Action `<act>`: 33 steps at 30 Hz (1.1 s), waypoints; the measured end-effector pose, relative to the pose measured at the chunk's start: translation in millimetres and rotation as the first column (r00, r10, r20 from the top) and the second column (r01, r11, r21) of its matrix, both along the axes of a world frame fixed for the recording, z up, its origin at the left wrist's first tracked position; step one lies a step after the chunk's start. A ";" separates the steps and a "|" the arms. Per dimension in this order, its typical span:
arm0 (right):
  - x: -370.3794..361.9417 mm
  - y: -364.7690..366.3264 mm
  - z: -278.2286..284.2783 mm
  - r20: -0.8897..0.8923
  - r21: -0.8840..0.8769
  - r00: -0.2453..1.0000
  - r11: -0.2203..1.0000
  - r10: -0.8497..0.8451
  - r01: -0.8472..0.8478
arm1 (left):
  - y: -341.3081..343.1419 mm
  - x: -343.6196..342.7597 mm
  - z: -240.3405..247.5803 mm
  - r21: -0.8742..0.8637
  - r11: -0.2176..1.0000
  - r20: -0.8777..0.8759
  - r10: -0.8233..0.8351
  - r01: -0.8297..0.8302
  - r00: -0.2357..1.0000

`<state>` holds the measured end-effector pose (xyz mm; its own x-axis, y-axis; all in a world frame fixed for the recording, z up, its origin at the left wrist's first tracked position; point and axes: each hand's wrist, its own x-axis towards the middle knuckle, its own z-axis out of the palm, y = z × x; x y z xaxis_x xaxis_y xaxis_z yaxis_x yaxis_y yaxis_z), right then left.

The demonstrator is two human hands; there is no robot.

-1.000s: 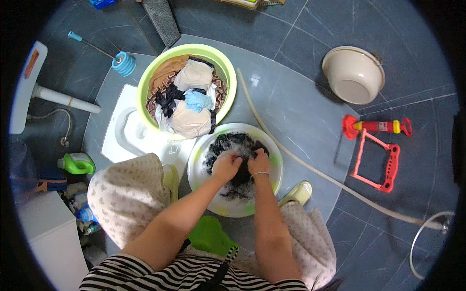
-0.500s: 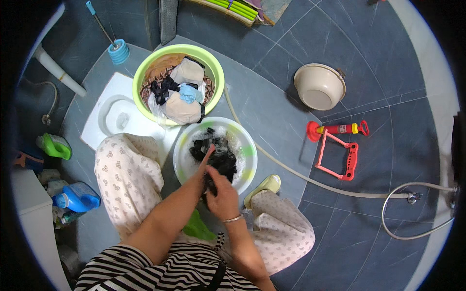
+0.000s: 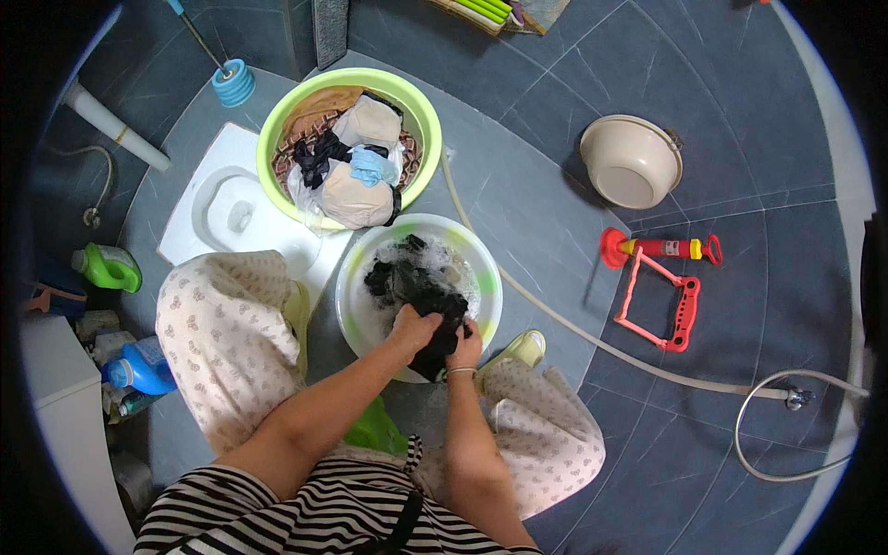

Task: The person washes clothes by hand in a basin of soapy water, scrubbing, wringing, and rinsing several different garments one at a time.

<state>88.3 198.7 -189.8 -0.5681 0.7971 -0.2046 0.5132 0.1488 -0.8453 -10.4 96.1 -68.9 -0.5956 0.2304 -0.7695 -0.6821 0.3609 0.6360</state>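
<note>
A white basin [image 3: 349,316] with green and yellow patches stands on the floor between my knees, holding sudsy water. Wet black cloth [image 3: 435,298], probably a garment, lies in the suds and stretches up over the near side. My left hand [image 3: 413,331] grips it from the left, fingers curled into the fabric. On its right edge, my right hand [image 3: 465,345] pinches the same cloth. Between the two hands the fabric hangs spread toward me. Folds hide some of the fingertips.
Behind the basin, a lime-green tub [image 3: 266,171] of mixed laundry overlaps a white squat toilet [image 3: 196,208]. A hose [image 3: 546,305] crosses the floor to the right. Detergent bottles [image 3: 148,365] stand at left. A beige basin [image 3: 629,162] and red plunger [image 3: 661,248] are by the right wall.
My hands were close together and crossed over the near rim. Now they are apart, with the black cloth spread between them. The view has shifted slightly.
</note>
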 end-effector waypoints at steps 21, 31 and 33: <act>-44.9 70.6 -2.6 -0.461 -0.887 0.746 0.262 -0.481 -0.379 | -19.8 -23.4 -0.7 -0.532 -0.142 -0.134 -0.959 0.835 -0.249; -53.9 0.1 87.3 -0.472 -0.474 0.879 0.860 -0.069 -0.187 | -5.1 -6.7 -0.5 0.240 0.968 0.456 -0.181 0.075 0.872; -42.2 -19.5 89.1 -0.266 -0.221 0.936 0.930 0.231 -0.292 | -8.8 -8.5 -5.1 0.382 0.831 0.704 0.022 -0.404 0.710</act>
<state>46.1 179.2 -100.7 -0.8047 0.5524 -0.2176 0.2711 0.0159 -0.9624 -18.8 87.3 -74.0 -0.0719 0.6059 -0.7923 -0.9969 -0.0681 0.0384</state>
